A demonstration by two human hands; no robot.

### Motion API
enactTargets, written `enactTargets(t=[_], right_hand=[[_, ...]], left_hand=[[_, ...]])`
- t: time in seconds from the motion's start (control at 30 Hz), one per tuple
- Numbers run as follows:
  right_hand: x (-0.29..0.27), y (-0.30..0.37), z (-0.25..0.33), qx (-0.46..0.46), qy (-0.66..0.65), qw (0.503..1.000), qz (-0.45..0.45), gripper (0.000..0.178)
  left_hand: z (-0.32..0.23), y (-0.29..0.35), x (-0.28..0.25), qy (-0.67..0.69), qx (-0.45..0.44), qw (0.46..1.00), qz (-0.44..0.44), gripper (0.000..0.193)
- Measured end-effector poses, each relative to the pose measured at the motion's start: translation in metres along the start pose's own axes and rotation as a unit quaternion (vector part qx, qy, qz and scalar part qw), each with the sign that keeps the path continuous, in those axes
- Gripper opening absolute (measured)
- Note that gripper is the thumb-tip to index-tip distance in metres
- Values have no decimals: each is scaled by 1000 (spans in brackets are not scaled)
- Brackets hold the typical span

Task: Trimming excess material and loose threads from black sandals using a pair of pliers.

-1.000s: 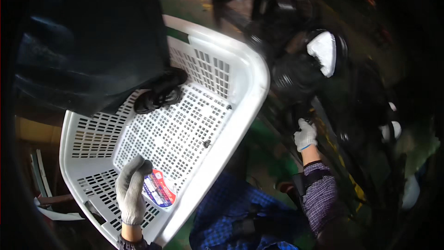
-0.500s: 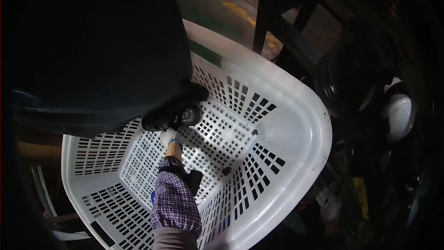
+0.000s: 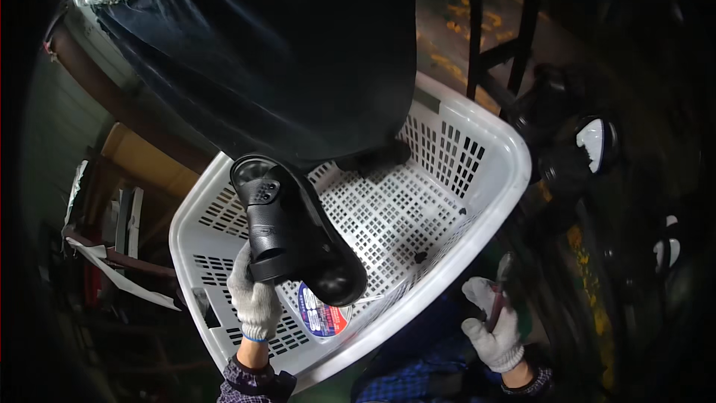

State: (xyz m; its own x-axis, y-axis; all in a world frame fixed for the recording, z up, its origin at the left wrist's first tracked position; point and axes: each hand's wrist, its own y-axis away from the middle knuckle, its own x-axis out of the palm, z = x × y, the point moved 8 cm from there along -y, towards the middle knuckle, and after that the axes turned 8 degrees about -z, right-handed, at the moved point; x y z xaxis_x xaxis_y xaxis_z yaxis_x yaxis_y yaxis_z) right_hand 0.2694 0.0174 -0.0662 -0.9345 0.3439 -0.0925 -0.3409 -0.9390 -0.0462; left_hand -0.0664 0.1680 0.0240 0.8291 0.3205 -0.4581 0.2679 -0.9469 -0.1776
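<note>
My left hand (image 3: pixel 256 295), in a white knit glove, is closed on a black sandal (image 3: pixel 287 231) with wide straps. The sandal is held up over the near left part of a white plastic basket (image 3: pixel 488 198) with slotted walls. At the lower right my right hand (image 3: pixel 494 328), also gloved, grips a slim tool with a reddish-brown handle (image 3: pixel 496 307); its exact kind is hard to make out. Another dark item (image 3: pixel 380 158), shaped like footwear, lies at the far side of the basket, partly hidden.
A large black sheet (image 3: pixel 298 60) hangs over the basket's far left side. A round printed label (image 3: pixel 322 312) shows inside the basket. More black footwear (image 3: pixel 593 145) with white stuffing is on the right in shadow. A dark metal frame (image 3: pixel 496 52) stands behind.
My left hand has come up from the basket's bottom, lifting the sandal toward me. My right hand shows more fully, with the tool visible in it. The view has shifted.
</note>
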Motion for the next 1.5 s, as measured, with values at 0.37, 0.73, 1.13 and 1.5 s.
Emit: enactTargets(t=[0.37,0.73,1.13,1.5], right_hand=[[-4,101,-47,340,-602,723,-7,48],[-46,152,-9,176,-878,437,88,55],[-109,182,18,202,222,936,-183,53],[-66,191,29,-105,208,972,39,47]], left_hand=[[-128,212,89,119,236,827,496,48],[-61,278,158,92,84,797,591,44],[15,331,218,474,-555,467,499,48],[-15,308,247,434,-564,543,447,31]])
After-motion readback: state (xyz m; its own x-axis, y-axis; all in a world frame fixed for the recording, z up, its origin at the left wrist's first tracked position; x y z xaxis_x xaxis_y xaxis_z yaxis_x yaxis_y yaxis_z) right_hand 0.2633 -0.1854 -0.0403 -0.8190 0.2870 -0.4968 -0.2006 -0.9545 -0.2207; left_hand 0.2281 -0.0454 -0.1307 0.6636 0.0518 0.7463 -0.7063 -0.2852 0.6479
